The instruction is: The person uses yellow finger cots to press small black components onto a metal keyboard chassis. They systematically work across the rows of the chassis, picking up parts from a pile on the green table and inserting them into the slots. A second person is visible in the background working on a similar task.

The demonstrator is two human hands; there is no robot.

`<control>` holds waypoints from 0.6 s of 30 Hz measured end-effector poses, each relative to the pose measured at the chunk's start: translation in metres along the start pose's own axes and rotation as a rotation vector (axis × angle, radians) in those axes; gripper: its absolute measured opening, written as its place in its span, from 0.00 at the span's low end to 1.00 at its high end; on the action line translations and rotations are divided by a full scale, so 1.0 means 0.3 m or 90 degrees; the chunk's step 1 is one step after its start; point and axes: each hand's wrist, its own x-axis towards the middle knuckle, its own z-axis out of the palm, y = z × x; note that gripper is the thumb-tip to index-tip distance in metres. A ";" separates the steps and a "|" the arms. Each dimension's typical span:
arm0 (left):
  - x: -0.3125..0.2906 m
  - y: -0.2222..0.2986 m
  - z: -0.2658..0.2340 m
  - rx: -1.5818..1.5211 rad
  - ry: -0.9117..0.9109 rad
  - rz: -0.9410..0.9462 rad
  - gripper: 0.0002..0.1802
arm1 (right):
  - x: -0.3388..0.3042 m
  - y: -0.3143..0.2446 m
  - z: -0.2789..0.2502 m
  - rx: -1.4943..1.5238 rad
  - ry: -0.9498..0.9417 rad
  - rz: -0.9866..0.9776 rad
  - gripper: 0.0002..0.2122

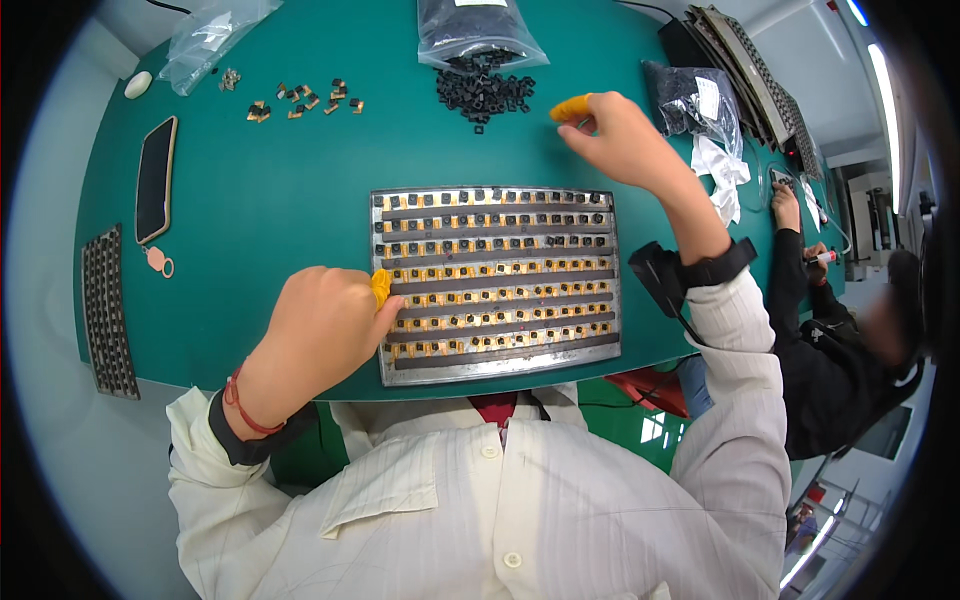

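Note:
A metal tray (503, 368) lies before me, filled with rows of small black square parts on copper-coloured strips, with dark bars between the rows. At its left edge my left hand (325, 325) is closed, with a yellow cover on one finger and the thumb against the tray's end. Anything pinched there is too small to make out. My right hand (620, 140) hovers beyond the tray's far right corner, its yellow-covered forefinger and thumb close together; what they hold, if anything, cannot be made out. To its left lies a heap of black square pieces (482, 95).
Behind the heap lies a clear bag (475, 30) of black pieces. Loose copper-and-black parts (305, 98) are scattered far left, above a phone (155, 180) and a perforated strip (108, 312). Right are another filled bag (690, 100), stacked trays (745, 75) and a co-worker's hand (786, 207).

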 end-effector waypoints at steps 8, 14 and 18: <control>0.046 -0.033 -0.070 -0.094 -0.096 -0.050 0.17 | 0.108 -0.082 0.123 -0.062 0.013 0.062 0.16; 0.104 -0.094 -0.150 -0.228 0.011 -0.046 0.14 | 0.114 -0.171 0.110 0.112 -0.094 -0.028 0.16; 0.167 -0.168 -0.108 -0.208 0.112 -0.032 0.15 | 0.121 -0.173 0.031 0.070 -0.113 -0.075 0.16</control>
